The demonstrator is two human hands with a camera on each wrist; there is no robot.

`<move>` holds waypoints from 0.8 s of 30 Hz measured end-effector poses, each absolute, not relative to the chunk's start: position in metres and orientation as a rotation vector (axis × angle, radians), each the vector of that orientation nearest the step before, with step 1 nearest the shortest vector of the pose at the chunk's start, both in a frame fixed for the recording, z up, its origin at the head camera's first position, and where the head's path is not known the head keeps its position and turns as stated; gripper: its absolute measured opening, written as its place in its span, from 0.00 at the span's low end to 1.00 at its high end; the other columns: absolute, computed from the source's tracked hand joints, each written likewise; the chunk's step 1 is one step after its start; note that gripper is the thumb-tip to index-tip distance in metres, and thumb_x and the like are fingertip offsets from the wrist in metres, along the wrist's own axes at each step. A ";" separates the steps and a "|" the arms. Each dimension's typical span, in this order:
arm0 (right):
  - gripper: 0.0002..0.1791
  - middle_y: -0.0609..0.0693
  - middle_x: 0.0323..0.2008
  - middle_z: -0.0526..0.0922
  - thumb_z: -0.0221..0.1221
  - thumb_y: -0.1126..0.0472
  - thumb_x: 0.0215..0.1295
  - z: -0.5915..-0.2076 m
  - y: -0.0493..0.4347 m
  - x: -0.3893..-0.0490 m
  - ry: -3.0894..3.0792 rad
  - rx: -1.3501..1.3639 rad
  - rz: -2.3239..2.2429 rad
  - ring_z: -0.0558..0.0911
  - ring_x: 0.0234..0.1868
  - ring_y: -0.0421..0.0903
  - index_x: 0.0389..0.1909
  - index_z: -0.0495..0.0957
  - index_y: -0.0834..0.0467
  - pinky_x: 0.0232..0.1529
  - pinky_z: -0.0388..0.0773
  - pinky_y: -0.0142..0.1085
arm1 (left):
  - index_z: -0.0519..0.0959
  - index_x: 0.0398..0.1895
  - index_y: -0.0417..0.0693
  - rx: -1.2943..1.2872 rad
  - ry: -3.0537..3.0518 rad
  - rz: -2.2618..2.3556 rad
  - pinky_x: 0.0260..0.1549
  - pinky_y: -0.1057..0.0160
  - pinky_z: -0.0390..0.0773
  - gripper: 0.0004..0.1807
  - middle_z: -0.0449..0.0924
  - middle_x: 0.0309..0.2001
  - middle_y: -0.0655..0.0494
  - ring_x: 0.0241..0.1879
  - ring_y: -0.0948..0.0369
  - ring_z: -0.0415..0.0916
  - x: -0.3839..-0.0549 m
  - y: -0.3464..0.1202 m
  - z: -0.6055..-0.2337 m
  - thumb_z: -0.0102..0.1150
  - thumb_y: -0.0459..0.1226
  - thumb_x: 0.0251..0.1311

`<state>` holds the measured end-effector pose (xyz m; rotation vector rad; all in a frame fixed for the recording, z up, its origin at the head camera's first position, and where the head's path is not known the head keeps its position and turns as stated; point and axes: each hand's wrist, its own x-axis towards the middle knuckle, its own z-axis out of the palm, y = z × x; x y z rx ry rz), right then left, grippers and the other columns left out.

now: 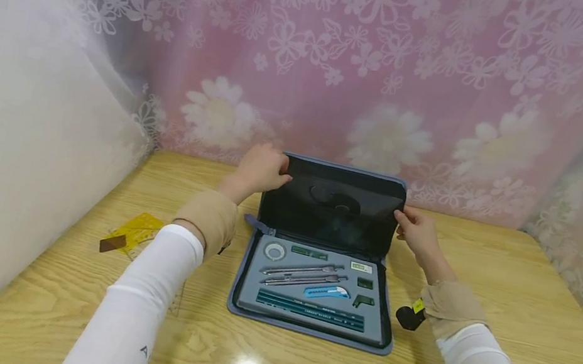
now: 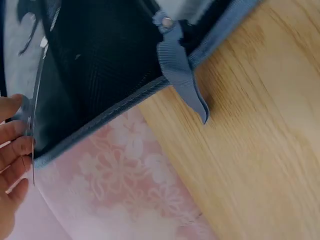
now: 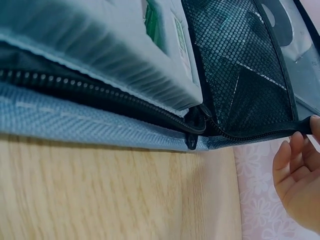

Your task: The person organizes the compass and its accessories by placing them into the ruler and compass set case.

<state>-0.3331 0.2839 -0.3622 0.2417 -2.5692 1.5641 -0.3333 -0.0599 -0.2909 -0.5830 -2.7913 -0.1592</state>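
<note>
A blue-edged zip case (image 1: 309, 334) lies unfolded on the table, its dark lid (image 1: 343, 216) raised at the back. My left hand (image 1: 262, 168) grips the lid's upper left corner, thumb on the inner face. At the lid's right edge, my right hand (image 1: 421, 231) pinches the border between thumb and fingers. The grey tray (image 1: 255, 268) holds a tape roll (image 1: 275, 251), two silver compasses (image 1: 302, 276), a blue utility knife (image 1: 327, 292), several green pencils (image 1: 311, 310), an eraser (image 1: 361, 267) and small green pieces. A mesh pocket (image 3: 240, 60) lines the lid.
Left of the case lie a yellow see-through drawing template (image 1: 138, 228) and a small brown piece (image 1: 112, 243). Part of a clear ruler-like piece shows beside the left sleeve. A black rounded thing (image 1: 410, 318) with a yellow tag sits by the right cuff. Flowered curtain (image 1: 335, 87) hangs behind.
</note>
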 end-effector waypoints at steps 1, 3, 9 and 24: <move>0.20 0.49 0.25 0.71 0.48 0.58 0.71 -0.362 0.284 -0.333 -2.571 0.241 1.561 0.72 0.24 0.41 0.54 0.71 0.70 0.30 0.76 0.32 | 0.82 0.30 0.47 -0.621 -2.744 -0.033 0.44 0.56 0.69 0.13 0.79 0.32 0.54 0.38 0.54 0.71 -0.333 -0.056 -0.291 0.59 0.48 0.58; 0.21 0.50 0.25 0.71 0.47 0.58 0.71 -0.362 0.284 -0.332 -2.575 0.233 1.557 0.71 0.24 0.39 0.54 0.70 0.70 0.30 0.75 0.32 | 0.82 0.31 0.48 -0.674 -2.674 0.139 0.45 0.56 0.67 0.14 0.80 0.31 0.54 0.38 0.54 0.69 -0.333 -0.048 -0.293 0.59 0.50 0.58; 0.21 0.46 0.23 0.70 0.48 0.58 0.71 -0.361 0.281 -0.332 -2.564 0.219 1.565 0.71 0.23 0.38 0.54 0.70 0.71 0.30 0.76 0.31 | 0.80 0.42 0.49 -0.737 -2.635 0.275 0.44 0.59 0.69 0.19 0.79 0.39 0.53 0.40 0.56 0.70 -0.334 -0.006 -0.299 0.57 0.52 0.58; 0.19 0.44 0.20 0.68 0.48 0.59 0.71 -0.362 0.281 -0.331 -2.548 0.211 1.548 0.71 0.24 0.43 0.52 0.72 0.70 0.29 0.76 0.33 | 0.85 0.34 0.51 -0.673 -2.577 0.408 0.43 0.62 0.71 0.10 0.82 0.34 0.56 0.36 0.58 0.73 -0.332 0.055 -0.307 0.53 0.39 0.63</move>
